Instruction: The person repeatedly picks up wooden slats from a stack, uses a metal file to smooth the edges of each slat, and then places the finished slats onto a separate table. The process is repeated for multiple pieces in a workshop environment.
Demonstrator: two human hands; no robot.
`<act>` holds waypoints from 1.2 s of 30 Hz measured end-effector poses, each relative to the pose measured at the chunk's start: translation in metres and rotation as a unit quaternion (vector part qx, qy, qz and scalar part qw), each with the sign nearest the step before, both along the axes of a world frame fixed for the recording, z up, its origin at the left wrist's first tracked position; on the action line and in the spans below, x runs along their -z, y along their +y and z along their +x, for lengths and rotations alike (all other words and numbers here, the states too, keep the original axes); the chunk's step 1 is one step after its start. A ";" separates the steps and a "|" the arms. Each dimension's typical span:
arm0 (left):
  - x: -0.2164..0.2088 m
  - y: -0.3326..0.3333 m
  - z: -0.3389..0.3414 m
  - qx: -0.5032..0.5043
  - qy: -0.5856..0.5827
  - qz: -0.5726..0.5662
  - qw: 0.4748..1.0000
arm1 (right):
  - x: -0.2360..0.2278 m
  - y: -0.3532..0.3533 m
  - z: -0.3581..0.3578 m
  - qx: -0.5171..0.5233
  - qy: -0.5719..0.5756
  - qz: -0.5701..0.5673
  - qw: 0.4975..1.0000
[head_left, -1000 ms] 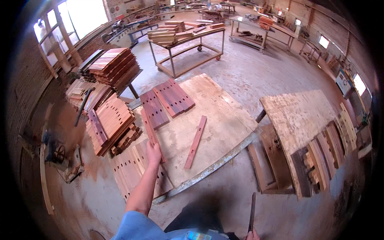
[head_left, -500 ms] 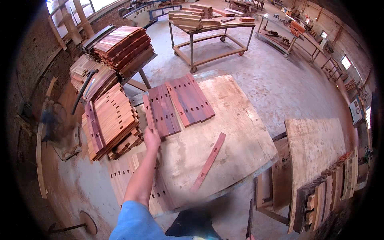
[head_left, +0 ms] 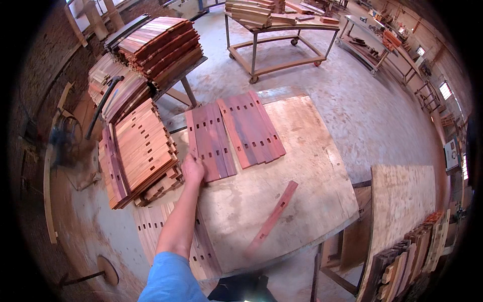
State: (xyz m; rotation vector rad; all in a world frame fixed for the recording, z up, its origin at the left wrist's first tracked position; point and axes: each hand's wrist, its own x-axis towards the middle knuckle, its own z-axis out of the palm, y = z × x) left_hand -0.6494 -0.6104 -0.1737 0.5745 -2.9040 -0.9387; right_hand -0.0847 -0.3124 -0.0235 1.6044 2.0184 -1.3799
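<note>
My left hand [head_left: 193, 169] comes up from the lower edge in a blue sleeve, its fingers closed on the near end of a reddish wooden slat [head_left: 190, 132]. That slat lies along the left side of a row of darker slats [head_left: 212, 138] with small rectangular slots. A second row of slotted slats [head_left: 252, 132] lies just right of it, a narrow gap between them. One loose slat [head_left: 274, 214] lies slantwise on the pale plywood tabletop [head_left: 312, 166]. My right hand is out of view.
Left of my hand rises a stack of slotted slats [head_left: 138, 143]. More slats [head_left: 163, 43] are piled behind it. Slats [head_left: 201, 241] lie under my forearm. A wheeled cart [head_left: 282, 30] with boards stands beyond, and upright boards [head_left: 402, 267] lean at lower right.
The slat under my left hand has closed up against the row of darker slats. The whole view has shifted a little.
</note>
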 end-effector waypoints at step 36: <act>-0.045 0.152 0.230 0.397 -0.150 0.020 0.905 | 0.003 -0.016 0.000 0.061 -0.021 -0.041 0.997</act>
